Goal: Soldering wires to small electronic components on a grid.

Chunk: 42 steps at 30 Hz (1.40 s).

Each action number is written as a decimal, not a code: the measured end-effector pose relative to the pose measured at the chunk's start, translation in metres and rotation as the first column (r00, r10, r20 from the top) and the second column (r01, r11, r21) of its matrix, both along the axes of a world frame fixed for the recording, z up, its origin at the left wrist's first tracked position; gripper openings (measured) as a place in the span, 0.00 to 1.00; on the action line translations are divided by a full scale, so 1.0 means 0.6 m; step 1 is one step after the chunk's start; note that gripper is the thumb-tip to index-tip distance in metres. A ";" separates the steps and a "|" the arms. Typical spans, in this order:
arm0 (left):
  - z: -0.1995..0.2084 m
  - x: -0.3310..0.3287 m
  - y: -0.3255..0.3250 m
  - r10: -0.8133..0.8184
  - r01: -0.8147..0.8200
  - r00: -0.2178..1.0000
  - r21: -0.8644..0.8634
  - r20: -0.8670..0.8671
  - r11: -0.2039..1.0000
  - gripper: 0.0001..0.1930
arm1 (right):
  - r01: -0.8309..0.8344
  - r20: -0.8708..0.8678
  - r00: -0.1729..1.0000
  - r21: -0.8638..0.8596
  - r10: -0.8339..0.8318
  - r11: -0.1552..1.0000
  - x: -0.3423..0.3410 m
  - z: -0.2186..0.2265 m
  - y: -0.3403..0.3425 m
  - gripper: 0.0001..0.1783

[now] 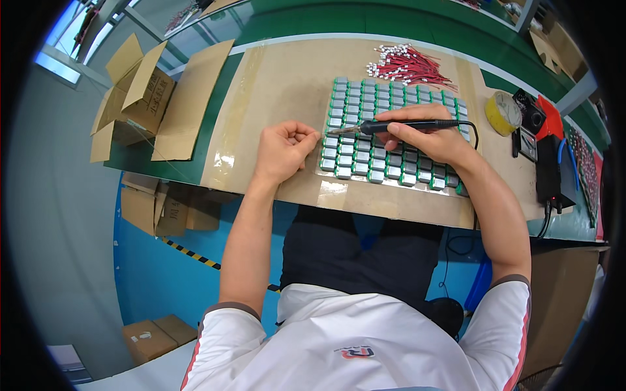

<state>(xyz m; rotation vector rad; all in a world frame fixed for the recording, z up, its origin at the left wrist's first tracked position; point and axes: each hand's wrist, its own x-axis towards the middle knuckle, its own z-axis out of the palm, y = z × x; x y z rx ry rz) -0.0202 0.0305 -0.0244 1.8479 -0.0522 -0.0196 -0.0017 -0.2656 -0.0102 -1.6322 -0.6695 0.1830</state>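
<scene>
My right hand (427, 133) grips a black soldering iron (407, 126), its metal tip pointing left over the left side of a block of small parts. Those parts are grey battery cells with green edges (392, 173), laid out in several close rows on the brown work surface. Left of the rows, my left hand (287, 151) is closed in a pinch, thumb and forefinger close to the iron's tip. Whatever sits between those fingertips is too small to make out. Beyond the rows lies a heap of red wires with white connectors (411, 65).
An opened cardboard box (140, 98) stands at the table's left end. At the right are a yellow tape roll (503, 113), a black box with a cable (554, 173) and blue-handled pliers (567, 159). The iron's black cord (476, 146) runs down past my right forearm.
</scene>
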 end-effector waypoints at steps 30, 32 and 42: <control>0.063 -0.081 -0.072 -0.371 0.108 0.903 0.721 0.217 0.684 0.08 | 0.180 0.106 0.974 0.167 -0.199 0.969 0.001 0.008 -0.011 0.15; 0.063 -0.079 -0.073 -0.358 0.127 0.913 0.697 0.196 0.706 0.09 | 0.175 0.125 0.973 0.158 -0.195 0.972 0.002 0.008 -0.014 0.15; 0.055 -0.081 -0.065 -0.345 0.120 0.914 0.668 0.215 0.734 0.09 | 0.165 0.143 0.971 0.178 -0.191 0.970 0.000 0.014 -0.014 0.15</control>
